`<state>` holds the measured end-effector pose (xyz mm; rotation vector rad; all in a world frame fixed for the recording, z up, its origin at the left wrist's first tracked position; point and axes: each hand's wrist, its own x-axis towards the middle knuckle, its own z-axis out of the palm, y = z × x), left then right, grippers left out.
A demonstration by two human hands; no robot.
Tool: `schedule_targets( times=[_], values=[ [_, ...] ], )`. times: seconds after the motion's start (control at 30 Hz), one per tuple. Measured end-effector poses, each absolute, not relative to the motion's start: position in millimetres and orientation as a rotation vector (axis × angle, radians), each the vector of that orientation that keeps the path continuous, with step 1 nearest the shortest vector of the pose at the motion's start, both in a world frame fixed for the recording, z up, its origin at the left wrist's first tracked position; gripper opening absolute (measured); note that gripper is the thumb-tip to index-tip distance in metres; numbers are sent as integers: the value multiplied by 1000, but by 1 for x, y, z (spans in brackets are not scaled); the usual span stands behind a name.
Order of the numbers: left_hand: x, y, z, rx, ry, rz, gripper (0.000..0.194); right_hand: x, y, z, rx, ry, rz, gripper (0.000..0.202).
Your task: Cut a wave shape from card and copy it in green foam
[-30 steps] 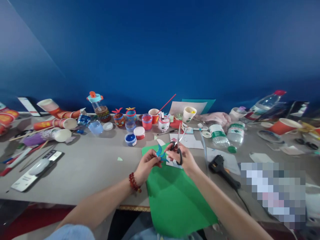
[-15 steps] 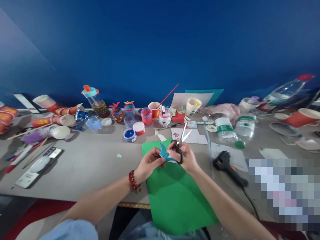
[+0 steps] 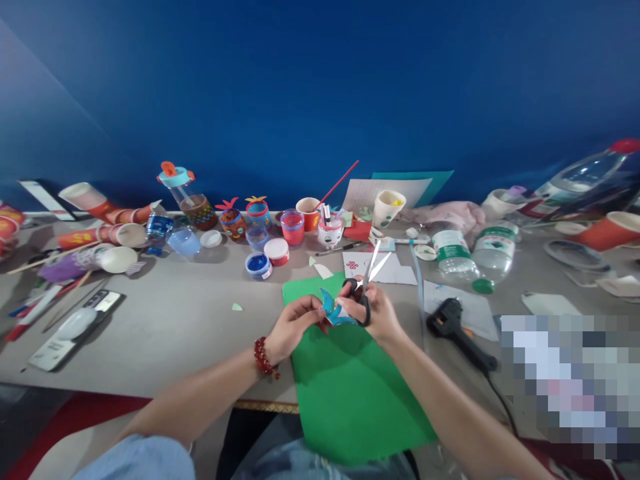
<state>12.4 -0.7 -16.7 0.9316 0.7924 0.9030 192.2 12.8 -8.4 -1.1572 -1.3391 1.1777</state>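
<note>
In the head view, the two hands are close together above a large bright-green rectangular sheet [image 3: 360, 393], which lies on the grey table [image 3: 190, 327] and reaches out past its near edge over the person's lap. The left hand [image 3: 293, 327], with a dark-red beaded bracelet [image 3: 264, 358] at its wrist, pinches a small blue cut-out piece with curved, pointed tips [image 3: 327, 302] between thumb and fingers. The right hand [image 3: 380, 313] grips a pair of metal scissors with black handles [image 3: 371, 267], its blades parted and pointing away from the person. The right thumb is at the piece's right side; whether it presses on it, I cannot tell. The blue piece is thus held up between the hands, over the far part of the green sheet. Beyond the scissors lies a white paper sheet with a red knot pattern [image 3: 395, 272]. A black glue gun [image 3: 460, 333] rests to the right of the green sheet, and an open jar of blue paint [image 3: 259, 265] stands beyond the left hand.
</note>
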Motion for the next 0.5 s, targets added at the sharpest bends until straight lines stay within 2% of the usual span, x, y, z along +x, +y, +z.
schedule_targets(
  times=[0.3, 0.5],
  values=[
    [13, -3, -13, 935, 834, 986, 26, 194, 10, -1, -1205, -1373, 1200, 24],
    [14, -4, -13, 994, 827, 914, 27, 196, 13, -8, -1181, -1372, 1149, 20]
  ],
)
